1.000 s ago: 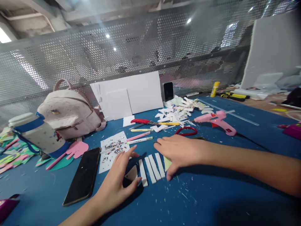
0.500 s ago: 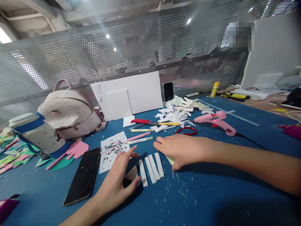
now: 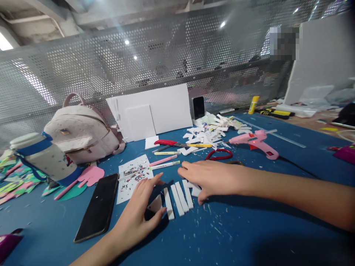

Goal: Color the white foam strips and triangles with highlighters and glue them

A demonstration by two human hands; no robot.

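White bottle with blue bands lies at the far left beside a pale backpack, hemming in that side of the blue desk. A black phone lies just left of my left hand, which rests flat and released, fingers touching a small wedge piece. Four white strips sit side by side between my hands. My right hand lies palm down, unclenched, covering a white piece at the strips' right edge. Open desk lies near me. A pink glue gun sits farther right. I can read no writing.
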